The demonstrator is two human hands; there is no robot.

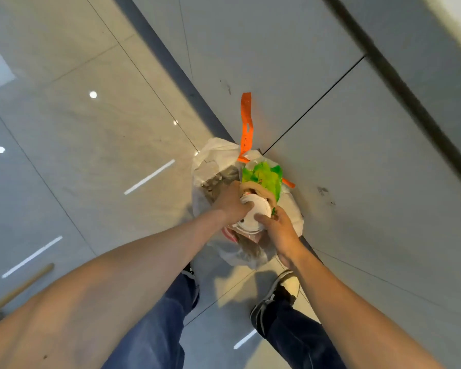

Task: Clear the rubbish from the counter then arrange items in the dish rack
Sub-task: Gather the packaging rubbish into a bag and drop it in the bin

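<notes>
A white rubbish bag (210,158) stands open on the floor against the grey cabinet fronts. Inside it lie a green wrapper (266,178), brown paper and other scraps. Over the bag's mouth sits a paper cup with a white lid (252,217). My left hand (230,202) grips the cup from the left, fingers curled on the lid's edge. My right hand (278,233) holds it from the right, thumb pressed on the lid. An orange drawstring strip (246,121) rises from the bag against the cabinet.
Grey cabinet doors (357,129) run along the right with a dark kick strip (171,65) at the floor. Glossy tiles (77,155) spread to the left. A wooden handle (22,288) lies at lower left. My feet (274,296) stand just behind the bag.
</notes>
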